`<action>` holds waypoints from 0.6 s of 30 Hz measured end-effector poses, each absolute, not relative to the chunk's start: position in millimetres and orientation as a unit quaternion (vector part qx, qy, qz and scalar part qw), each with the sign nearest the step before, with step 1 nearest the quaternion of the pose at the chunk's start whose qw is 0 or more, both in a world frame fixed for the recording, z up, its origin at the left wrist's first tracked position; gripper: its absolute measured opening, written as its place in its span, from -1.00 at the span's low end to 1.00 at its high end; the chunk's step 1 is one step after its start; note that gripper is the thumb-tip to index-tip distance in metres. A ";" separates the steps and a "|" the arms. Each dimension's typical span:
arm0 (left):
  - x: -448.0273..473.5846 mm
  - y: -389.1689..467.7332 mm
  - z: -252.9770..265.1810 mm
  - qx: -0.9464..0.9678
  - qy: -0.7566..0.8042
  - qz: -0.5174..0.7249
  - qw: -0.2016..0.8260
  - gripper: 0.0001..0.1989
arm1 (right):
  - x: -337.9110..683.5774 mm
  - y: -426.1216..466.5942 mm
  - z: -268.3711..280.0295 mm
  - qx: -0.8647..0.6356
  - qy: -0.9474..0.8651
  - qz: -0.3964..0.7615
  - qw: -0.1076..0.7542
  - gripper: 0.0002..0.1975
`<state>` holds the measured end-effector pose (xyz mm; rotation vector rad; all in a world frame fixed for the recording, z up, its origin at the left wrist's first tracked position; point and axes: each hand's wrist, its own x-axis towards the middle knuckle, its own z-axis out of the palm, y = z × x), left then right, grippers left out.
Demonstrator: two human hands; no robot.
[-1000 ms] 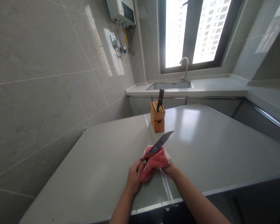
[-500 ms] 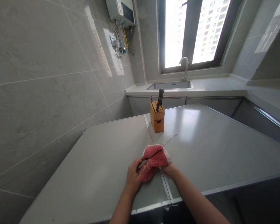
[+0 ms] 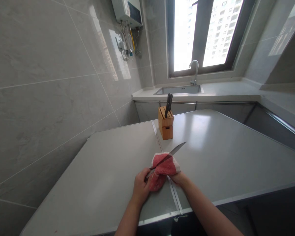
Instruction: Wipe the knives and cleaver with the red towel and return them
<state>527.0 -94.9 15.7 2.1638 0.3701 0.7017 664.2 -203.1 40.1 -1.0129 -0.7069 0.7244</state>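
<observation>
My left hand [image 3: 141, 184] is closed round the handle of a knife [image 3: 177, 148]. Its blade slants up and to the right across a red and white cloth [image 3: 167, 166], with the tip beyond the cloth's far edge. Beneath the cloth, my right hand [image 3: 178, 178] grips it from the right side; most of its fingers are covered. A wooden knife block [image 3: 166, 126] stands upright beyond the cloth, with black-handled knives in its slots.
Both hands are over a pale table [image 3: 108, 170] with a metal seam down its middle. Behind it runs a white counter [image 3: 223, 89] with a sink [image 3: 178, 90] and a tap [image 3: 194, 70]. A tiled wall [image 3: 51, 108] borders the left side.
The knife has turned in my left hand, so the flat of its blade now shows where only a thin edge did. The cloth has shifted slightly; both hands stay in nearly the same place.
</observation>
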 end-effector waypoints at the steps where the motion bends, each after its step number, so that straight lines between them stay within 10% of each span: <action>1: 527.0 -95.1 15.7 0.857 0.148 0.278 0.408 -0.76 | 663.7 -203.4 41.3 -0.463 -0.321 0.327 0.759 -0.75; 18: 528.5 -96.5 19.4 0.843 0.166 0.286 0.425 -0.73 | 659.9 -203.5 50.7 -0.462 -0.329 0.333 0.753 -0.75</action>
